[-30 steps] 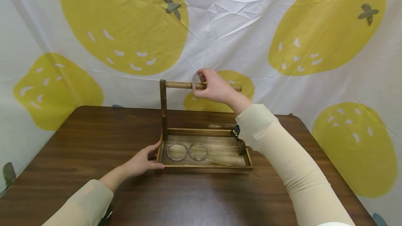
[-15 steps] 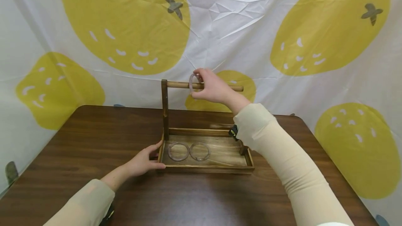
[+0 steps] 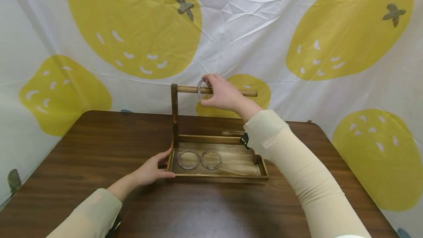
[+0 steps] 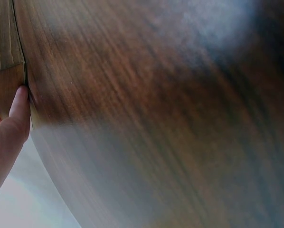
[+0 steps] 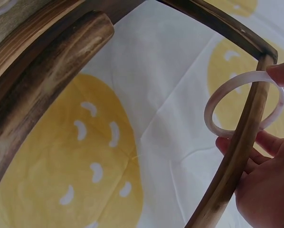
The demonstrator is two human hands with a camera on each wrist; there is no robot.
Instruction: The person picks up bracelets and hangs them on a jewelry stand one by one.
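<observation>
In the head view my right hand (image 3: 224, 93) pinches a translucent pale-purple bangle (image 3: 199, 90) between thumb and fingers. The bangle encircles the upper bar (image 5: 244, 128) of a wooden bracelet stand (image 3: 174, 116); the right wrist view shows the bar passing through it. My left hand (image 3: 150, 170) holds the left end of the stand's tray (image 3: 218, 179), thumb at the front corner and fingers along the left side. Two more bangles lie flat side by side in the tray, a left bangle (image 3: 179, 159) and a right bangle (image 3: 221, 159). The left wrist view shows just one finger and a wooden corner.
The stand sits on a dark brown wooden table (image 3: 132, 131). A lower, shorter bar (image 3: 232, 133) juts above the tray's back side, partly behind my right sleeve. The upper bar's right end is free. A white cloth with yellow fruit prints (image 3: 244, 43) hangs behind the table.
My right hand has slid the bangle a little to the left along the upper bar, toward the upright post. The left hand keeps its hold on the tray.
</observation>
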